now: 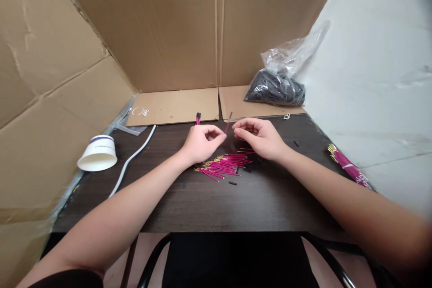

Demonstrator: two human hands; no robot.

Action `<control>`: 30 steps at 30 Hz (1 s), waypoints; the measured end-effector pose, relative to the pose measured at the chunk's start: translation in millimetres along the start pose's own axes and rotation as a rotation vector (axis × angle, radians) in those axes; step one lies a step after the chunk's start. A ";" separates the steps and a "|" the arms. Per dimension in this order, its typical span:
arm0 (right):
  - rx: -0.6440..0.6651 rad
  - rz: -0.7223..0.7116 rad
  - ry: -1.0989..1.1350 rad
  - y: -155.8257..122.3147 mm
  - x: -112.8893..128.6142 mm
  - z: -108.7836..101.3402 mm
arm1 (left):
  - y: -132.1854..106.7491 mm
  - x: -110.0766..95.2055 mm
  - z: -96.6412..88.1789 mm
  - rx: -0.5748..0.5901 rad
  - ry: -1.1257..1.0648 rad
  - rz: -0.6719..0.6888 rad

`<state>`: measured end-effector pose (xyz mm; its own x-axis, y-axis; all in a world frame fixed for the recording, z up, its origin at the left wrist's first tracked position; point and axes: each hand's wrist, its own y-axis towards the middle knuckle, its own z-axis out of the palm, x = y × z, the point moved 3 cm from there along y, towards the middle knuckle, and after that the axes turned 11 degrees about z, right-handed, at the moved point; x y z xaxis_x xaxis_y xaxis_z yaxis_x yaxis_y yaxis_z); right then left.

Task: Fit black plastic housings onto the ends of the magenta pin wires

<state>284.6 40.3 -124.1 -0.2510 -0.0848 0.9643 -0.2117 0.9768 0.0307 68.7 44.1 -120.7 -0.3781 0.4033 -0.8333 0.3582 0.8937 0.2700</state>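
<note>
My left hand (206, 143) pinches a thin magenta wire (227, 125) between thumb and forefinger; the wire points up and has a black sleeve (231, 115) on its top end. Just to the right, my right hand (261, 137) is curled with thumb and fingertips close together; whatever may be between them is hidden. Behind my left hand stands a small bunch of black-tipped magenta wires (198, 119); I cannot tell whether the hand holds it. Below both hands lies a loose pile of magenta wires (229, 164) with gold-coloured ends, with short black sleeves (249, 168) beside it.
A clear bag of black pieces (275, 90) sits at the back right on cardboard (175, 104). A tied wire bundle (351, 168) lies at the right edge. On the left are a tipped paper cup (97, 153) and a grey cable (132, 157). Cardboard walls enclose the table.
</note>
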 end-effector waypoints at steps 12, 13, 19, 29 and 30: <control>-0.087 -0.381 -0.530 -7.8 7.4 -0.5 | 8.8 7.9 -38.5 -0.094 0.726 -0.151; -0.083 -0.384 -0.537 -7.8 7.5 -0.2 | 8.9 8.0 -38.1 -0.088 0.739 -0.159; -0.058 -0.362 -0.585 -6.4 6.6 -2.5 | 10.0 6.3 -37.7 -0.029 0.863 -0.209; 0.064 -0.170 -0.865 3.3 9.9 -31.2 | 11.2 10.5 -37.4 0.015 0.898 -0.233; 0.088 -0.148 -0.873 3.0 12.0 -33.3 | 11.1 10.7 -37.3 0.011 0.896 -0.232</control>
<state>312.5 48.7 -103.7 -0.8382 -0.3638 0.4063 -0.3623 0.9283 0.0839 36.7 65.7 -108.7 -0.9587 0.2202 -0.1802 0.1977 0.9710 0.1347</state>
